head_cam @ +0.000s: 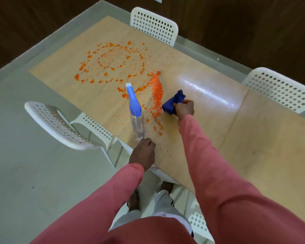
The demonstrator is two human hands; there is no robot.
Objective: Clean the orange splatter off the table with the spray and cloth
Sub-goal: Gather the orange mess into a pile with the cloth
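Orange splatter [113, 62] lies in rings of drops across the far left of the pale wooden table [253, 138], with a dense streak [157, 92] pushed up beside the cloth. My right hand [184, 108] grips a bunched blue cloth [173, 102] pressed on the table at the right edge of that streak. A clear spray bottle [136, 124] with a blue trigger head stands upright near the table's front edge. My left hand [143, 152] is curled around its base.
White perforated chairs stand around the table: one at the left [56, 124], one at the far side [155, 25], one at the right [278, 87]. A wiped, shiny patch [209, 92] lies right of the cloth. Grey floor [33, 173] spreads to the left.
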